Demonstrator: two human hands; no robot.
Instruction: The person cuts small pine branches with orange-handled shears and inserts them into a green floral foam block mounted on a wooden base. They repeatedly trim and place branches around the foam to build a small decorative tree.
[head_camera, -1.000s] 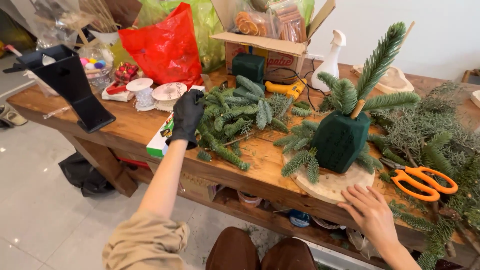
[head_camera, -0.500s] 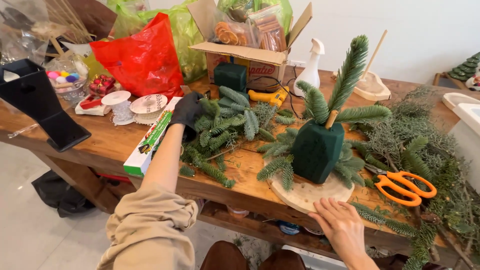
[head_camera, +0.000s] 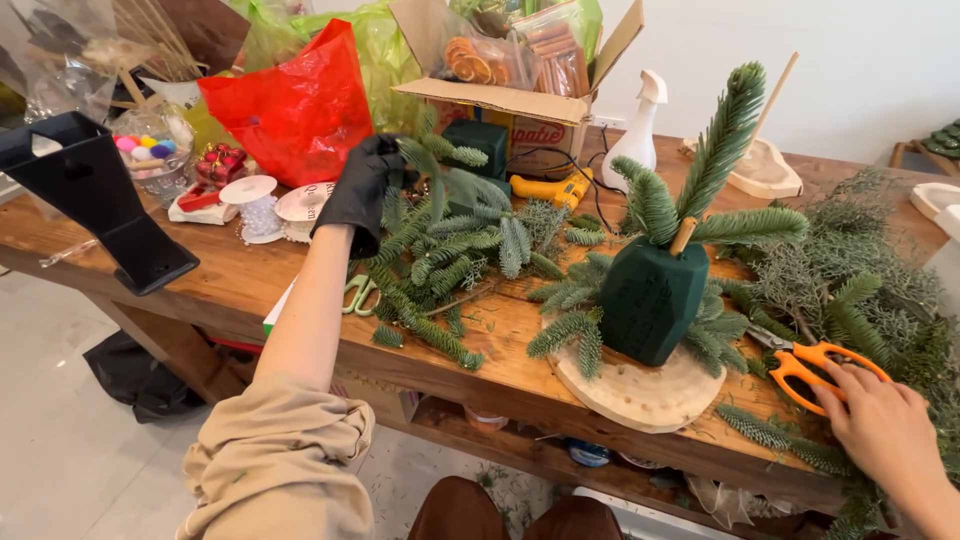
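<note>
One fir sprig (head_camera: 432, 165) is now lifted clear of the pile of cut fir branches (head_camera: 455, 255); half a second ago the left hand (head_camera: 362, 190), in its black glove, was still pressing down into that pile. The gloved fingers are closed around the sprig's stem, and it hangs above the pile, near the dark green block (head_camera: 478, 143) in front of the cardboard box (head_camera: 520, 100). So a piece has been picked out, as I judge it, and is no longer loose stock.

The right hand (head_camera: 880, 425) has also changed its place: before, it hovered open over the table edge, now it lies on the orange scissors (head_camera: 815, 365) at the right. Its fingers are laid over the handles; whether they are through the loops I cannot tell.

Between the two hands stands the green foam block (head_camera: 652, 298) on its round wooden slice (head_camera: 640, 392), with several sprigs and a stick already pushed in. It seems the new sprig may be trimmed and then join them. The wooden table (head_camera: 230, 275) carries the rest.
</note>
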